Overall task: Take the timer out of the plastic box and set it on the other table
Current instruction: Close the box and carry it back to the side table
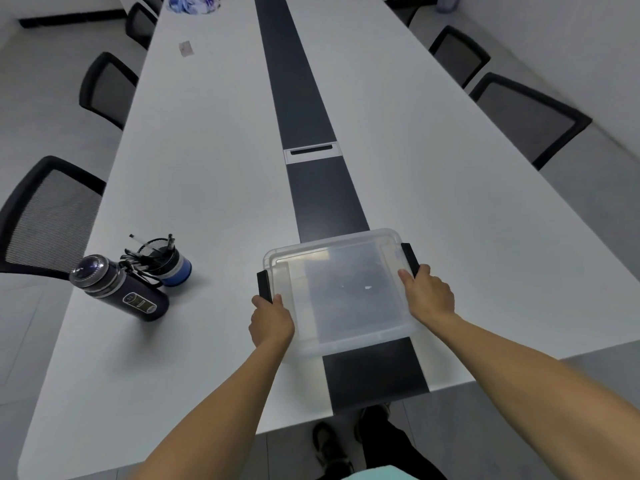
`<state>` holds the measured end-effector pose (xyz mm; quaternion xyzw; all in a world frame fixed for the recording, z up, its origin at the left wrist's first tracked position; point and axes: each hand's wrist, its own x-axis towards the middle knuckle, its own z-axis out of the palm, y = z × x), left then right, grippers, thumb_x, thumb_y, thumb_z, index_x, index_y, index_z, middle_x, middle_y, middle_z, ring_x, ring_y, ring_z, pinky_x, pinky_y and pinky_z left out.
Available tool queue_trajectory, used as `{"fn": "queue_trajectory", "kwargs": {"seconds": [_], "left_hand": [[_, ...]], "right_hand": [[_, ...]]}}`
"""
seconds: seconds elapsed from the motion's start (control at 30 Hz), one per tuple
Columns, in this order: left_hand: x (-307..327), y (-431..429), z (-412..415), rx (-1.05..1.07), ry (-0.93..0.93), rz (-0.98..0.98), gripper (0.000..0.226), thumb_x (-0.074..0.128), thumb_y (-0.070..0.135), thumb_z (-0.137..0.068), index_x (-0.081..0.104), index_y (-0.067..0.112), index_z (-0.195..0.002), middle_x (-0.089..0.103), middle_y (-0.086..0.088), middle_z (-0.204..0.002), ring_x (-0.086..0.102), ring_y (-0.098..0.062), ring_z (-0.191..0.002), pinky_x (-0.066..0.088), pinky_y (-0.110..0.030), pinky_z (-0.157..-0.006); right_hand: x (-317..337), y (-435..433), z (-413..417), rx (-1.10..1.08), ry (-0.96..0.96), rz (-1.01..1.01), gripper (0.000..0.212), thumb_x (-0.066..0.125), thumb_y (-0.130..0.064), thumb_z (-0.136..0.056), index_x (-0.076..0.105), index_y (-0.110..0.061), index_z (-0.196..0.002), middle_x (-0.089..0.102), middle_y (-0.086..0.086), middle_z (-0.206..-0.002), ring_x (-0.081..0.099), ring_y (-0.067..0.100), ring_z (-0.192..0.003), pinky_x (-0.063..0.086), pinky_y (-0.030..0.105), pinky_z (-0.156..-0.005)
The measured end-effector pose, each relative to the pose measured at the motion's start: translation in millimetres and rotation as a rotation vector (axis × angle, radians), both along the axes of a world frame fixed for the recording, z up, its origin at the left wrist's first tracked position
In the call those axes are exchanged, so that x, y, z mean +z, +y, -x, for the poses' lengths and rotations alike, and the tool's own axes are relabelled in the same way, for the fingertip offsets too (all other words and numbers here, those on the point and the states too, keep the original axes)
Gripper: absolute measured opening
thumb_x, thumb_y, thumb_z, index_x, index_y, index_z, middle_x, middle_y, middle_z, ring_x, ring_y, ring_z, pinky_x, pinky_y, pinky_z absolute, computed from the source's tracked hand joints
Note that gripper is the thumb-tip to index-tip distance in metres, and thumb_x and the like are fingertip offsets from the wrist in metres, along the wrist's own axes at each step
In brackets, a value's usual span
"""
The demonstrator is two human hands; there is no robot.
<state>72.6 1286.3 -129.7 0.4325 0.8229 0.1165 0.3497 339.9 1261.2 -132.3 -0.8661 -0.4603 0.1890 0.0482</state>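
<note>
A clear plastic box (343, 289) with its lid on rests on the near end of the long white table (207, 168), across the table's dark centre strip. Black latches sit on its left and right sides. My left hand (270, 322) grips the box's left edge just below the left latch (264, 285). My right hand (427, 294) holds the right edge, fingers at the right latch (410, 259). Through the cloudy lid I see only a dark patch and a small white speck; the timer cannot be made out.
A dark bottle (119, 288) and a blue cup of pens (166, 259) stand to the left of the box. A cable hatch (311, 151) sits in the dark strip. Black mesh chairs (48, 216) line both sides. A small card (186, 48) and a bag lie far up the table.
</note>
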Motion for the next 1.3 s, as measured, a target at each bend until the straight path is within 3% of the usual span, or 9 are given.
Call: {"fn": "queue_trajectory", "kwargs": {"seconds": [0.2, 0.37, 0.5, 0.67, 0.83, 0.97, 1.13, 1.3], "left_hand": [[-9, -4, -1, -0.084, 0.099, -0.077, 0.042, 0.027, 0.035, -0.104, 0.039, 0.002, -0.127, 0.059, -0.022, -0.123, 0.058, -0.042, -0.108, 0.047, -0.046, -0.087], [-9, -5, 4, -0.141, 0.084, -0.085, 0.047, 0.026, 0.041, -0.103, 0.038, 0.003, -0.128, 0.057, -0.020, -0.125, 0.059, -0.040, -0.107, 0.048, -0.045, -0.085], [-7, 10, 18, -0.144, -0.051, -0.024, 0.060, 0.024, 0.054, -0.099, 0.043, 0.005, -0.128, 0.059, -0.016, -0.118, 0.059, -0.035, -0.101, 0.050, -0.044, -0.086], [3, 22, 33, -0.062, -0.146, -0.043, 0.055, 0.030, 0.049, -0.098, 0.057, 0.002, -0.101, 0.063, -0.017, -0.103, 0.057, -0.030, -0.084, 0.049, -0.039, -0.077], [27, 19, 48, -0.019, -0.105, -0.118, 0.056, 0.028, 0.051, -0.097, 0.056, 0.002, -0.102, 0.062, -0.014, -0.100, 0.058, -0.031, -0.088, 0.050, -0.041, -0.080], [52, 9, 63, 0.087, -0.036, -0.200, 0.058, 0.023, 0.049, -0.099, 0.056, 0.002, -0.108, 0.060, -0.013, -0.104, 0.056, -0.033, -0.096, 0.045, -0.040, -0.081], [75, -28, 89, 0.301, -0.010, -0.283, 0.057, 0.025, 0.045, -0.098, 0.060, 0.002, -0.109, 0.064, -0.018, -0.111, 0.058, -0.037, -0.101, 0.048, -0.043, -0.086], [83, -95, 105, 0.520, 0.050, -0.288, 0.057, 0.024, 0.045, -0.099, 0.059, 0.002, -0.106, 0.064, -0.018, -0.108, 0.058, -0.036, -0.096, 0.043, -0.041, -0.078]], "right_hand": [[1, -2, 6, 0.101, -0.175, 0.008, 0.049, 0.021, -0.045, -0.105, 0.048, -0.006, -0.114, 0.069, 0.013, -0.095, 0.065, 0.032, -0.081, 0.038, 0.035, -0.062], [-5, 4, 1, 0.075, -0.033, 0.034, 0.051, 0.025, -0.050, -0.103, 0.044, -0.007, -0.121, 0.066, 0.012, -0.101, 0.065, 0.030, -0.084, 0.052, 0.039, -0.070], [-2, 17, -9, -0.009, 0.200, 0.017, 0.057, 0.032, -0.059, -0.098, 0.046, -0.009, -0.123, 0.062, 0.009, -0.108, 0.060, 0.027, -0.086, 0.048, 0.035, -0.069], [12, 24, -1, -0.009, 0.130, -0.038, 0.052, 0.032, -0.054, -0.100, 0.048, -0.007, -0.119, 0.058, 0.009, -0.097, 0.056, 0.028, -0.081, 0.044, 0.035, -0.068], [42, 45, 9, 0.105, 0.105, -0.072, 0.049, 0.034, -0.052, -0.100, 0.047, -0.009, -0.119, 0.057, 0.008, -0.096, 0.056, 0.028, -0.081, 0.045, 0.035, -0.068], [65, 69, 26, 0.230, 0.116, -0.084, 0.053, 0.034, -0.054, -0.099, 0.044, -0.011, -0.128, 0.060, 0.011, -0.109, 0.058, 0.028, -0.087, 0.049, 0.037, -0.072], [85, 93, 63, 0.443, 0.171, -0.106, 0.062, 0.033, -0.054, -0.099, 0.036, -0.009, -0.142, 0.057, 0.015, -0.130, 0.059, 0.036, -0.110, 0.050, 0.044, -0.087], [99, 94, 108, 0.681, 0.216, -0.101, 0.056, 0.034, -0.051, -0.097, 0.045, -0.006, -0.128, 0.059, 0.016, -0.108, 0.054, 0.032, -0.086, 0.043, 0.038, -0.071]]}}
